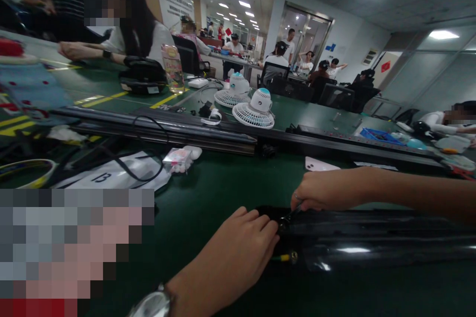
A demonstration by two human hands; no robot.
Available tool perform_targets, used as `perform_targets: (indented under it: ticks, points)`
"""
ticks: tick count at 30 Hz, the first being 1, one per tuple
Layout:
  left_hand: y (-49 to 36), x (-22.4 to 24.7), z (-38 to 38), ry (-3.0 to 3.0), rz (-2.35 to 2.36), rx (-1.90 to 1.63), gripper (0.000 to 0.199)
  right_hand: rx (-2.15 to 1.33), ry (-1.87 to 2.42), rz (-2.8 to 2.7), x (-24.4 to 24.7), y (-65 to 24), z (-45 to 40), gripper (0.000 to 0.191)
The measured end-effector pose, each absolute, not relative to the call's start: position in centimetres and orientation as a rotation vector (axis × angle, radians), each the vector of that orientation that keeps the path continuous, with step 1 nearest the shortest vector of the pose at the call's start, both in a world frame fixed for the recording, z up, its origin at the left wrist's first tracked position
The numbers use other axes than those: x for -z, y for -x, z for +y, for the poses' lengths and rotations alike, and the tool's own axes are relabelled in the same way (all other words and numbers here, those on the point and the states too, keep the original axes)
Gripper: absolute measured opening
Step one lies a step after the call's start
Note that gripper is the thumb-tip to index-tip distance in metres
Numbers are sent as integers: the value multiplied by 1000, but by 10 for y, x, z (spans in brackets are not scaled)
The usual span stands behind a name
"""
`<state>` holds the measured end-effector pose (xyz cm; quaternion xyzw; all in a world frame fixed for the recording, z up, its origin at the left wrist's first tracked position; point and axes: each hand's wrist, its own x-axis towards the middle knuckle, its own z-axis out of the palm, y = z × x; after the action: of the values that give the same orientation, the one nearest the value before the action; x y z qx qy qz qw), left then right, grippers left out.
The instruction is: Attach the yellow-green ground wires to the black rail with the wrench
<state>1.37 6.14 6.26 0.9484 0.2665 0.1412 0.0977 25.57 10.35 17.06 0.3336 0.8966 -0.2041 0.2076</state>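
A long black glossy bar [357, 242] lies on the green table [208, 178] at the right. My left hand [245, 245], with a watch on its wrist, rests at the bar's left end, its fingers curled down over a dark part; what they hold is hidden. Just to the right and above, my right hand [316, 192] is closed around a thin metal tool [292, 215], whose tip reaches a small shiny fitting beside my left fingertips. Below them a yellow-green wire [281, 258] ends at a round terminal on the bar.
Long dark bars [156, 126] cross the table behind my hands. Two white fans [256, 109] stand beyond them. A pink phone [320, 164] lies behind my right hand. Plastic bags, a small box [178, 158] and black cables are at the left. People sit farther back.
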Motion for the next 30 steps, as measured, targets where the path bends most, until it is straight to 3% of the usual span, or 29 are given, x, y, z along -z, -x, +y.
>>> perform_targets:
  ticks: [13,30]
  points:
    - [-13,-68,61,-2795,802,-356,19,491,-955,2513,-168,-248,96,22]
    - [-14,-71,62,-2771,802,-366,17,121,-810,2503,-165,-242,81,11]
